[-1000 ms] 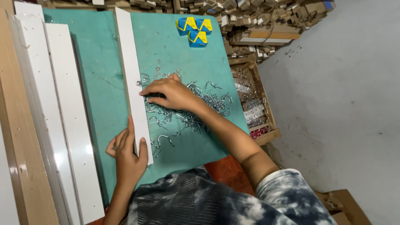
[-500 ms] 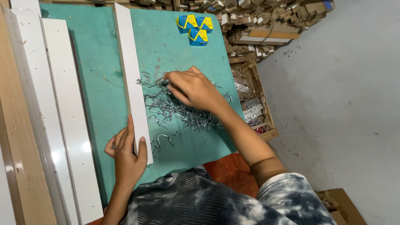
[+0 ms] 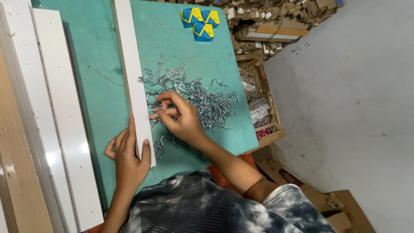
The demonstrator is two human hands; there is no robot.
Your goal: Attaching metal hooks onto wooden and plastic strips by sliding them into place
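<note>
Broadly, a green table top point(image 3: 189, 56), filling most of the head view, with grey floor point(image 3: 353, 95) to its right. Along the left edge, two long white boards point(image 3: 56, 121) side by side, well apart from the hands. Nearer the middle, a narrow white strip point(image 3: 131, 73) running from the far edge down toward the body, with one hook already standing at its right edge. Beside the table on the right, a wooden crate point(image 3: 265, 108) with small bagged parts, and beyond it a stack of wood offcuts point(image 3: 276, 21). At the far edge, three small blue and yellow boxes point(image 3: 200, 19), close together, clear of the work. Right of the strip, a loose heap of metal hooks point(image 3: 207, 103), tangled, crowding the strip's right edge.

Left hand point(image 3: 127, 157) lying flat and open over the near end of the strip, thumb on its right side, pressing down, holding nothing else. Right hand point(image 3: 179, 116) at the near edge of the heap, fingertips pinched together just beside the strip; cannot tell for sure whether a hook sits between them.
</note>
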